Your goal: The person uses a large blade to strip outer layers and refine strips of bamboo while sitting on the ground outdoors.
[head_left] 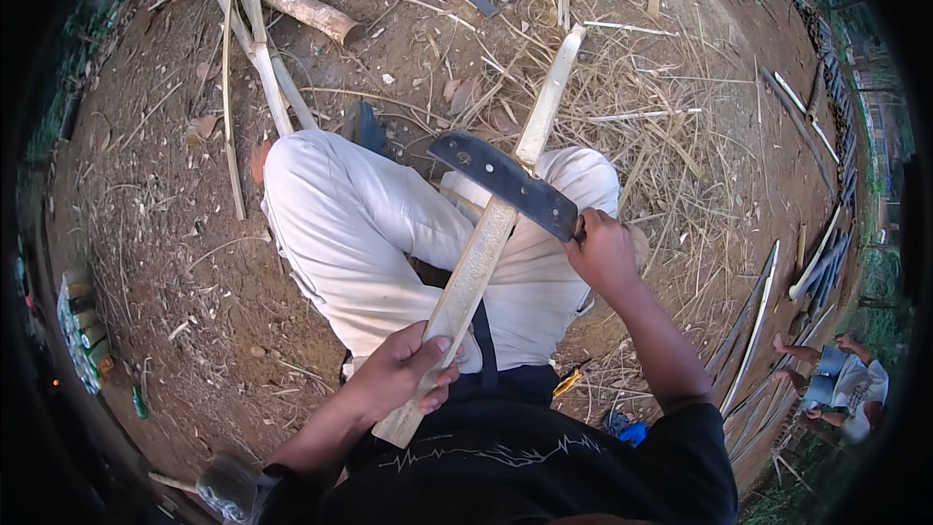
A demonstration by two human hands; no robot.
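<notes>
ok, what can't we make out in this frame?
All in the head view:
- Knife handle: mostly hidden inside the right grip.
- Strip beneath the knife: covered by it, so any cut there can't be judged.
- Left grip: some finger parts hidden behind the strip.
- Seated person, far right: too small to tell what they handle.
</notes>
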